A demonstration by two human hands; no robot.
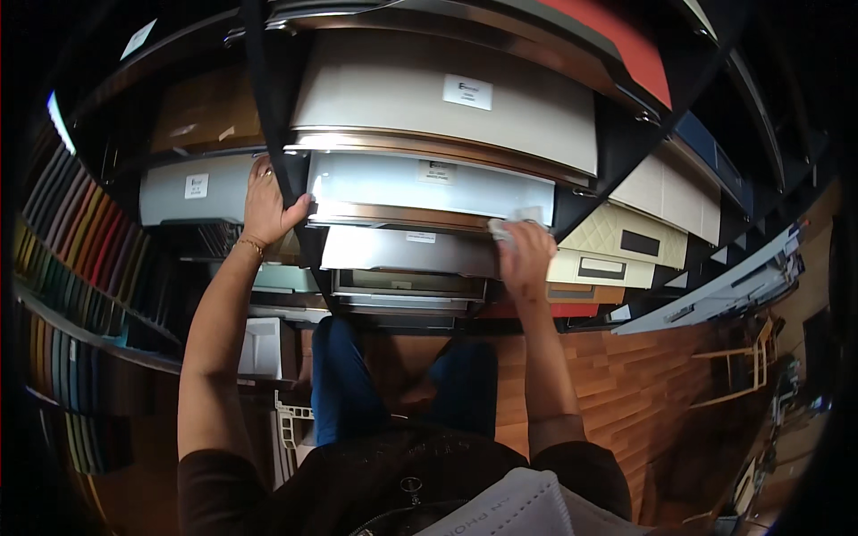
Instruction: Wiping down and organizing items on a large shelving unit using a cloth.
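My right hand (527, 250) is closed on a crumpled white cloth (502, 230), held at the lower right corner of a glossy pale blue-white panel (375, 183). Slight blur softens the fingertips and the cloth's edge. My left hand (268, 204) rests against the slanting black upright (284, 147) at that panel's left end. Its fingers point upward and the thumb stretches out across the upright; I see nothing held in it. The panel carries a small label (436, 171) and sits tilted on a rack, with a silver-grey panel (402, 252) just below.
A large beige panel (384, 94) hangs above, and cream quilted panels (617, 230) stand to the right. Rows of colored sample strips (85, 223) line the left side. A white stool (295, 420) is beside my legs on the wooden floor (617, 384); a wooden frame (760, 357) stands farther right.
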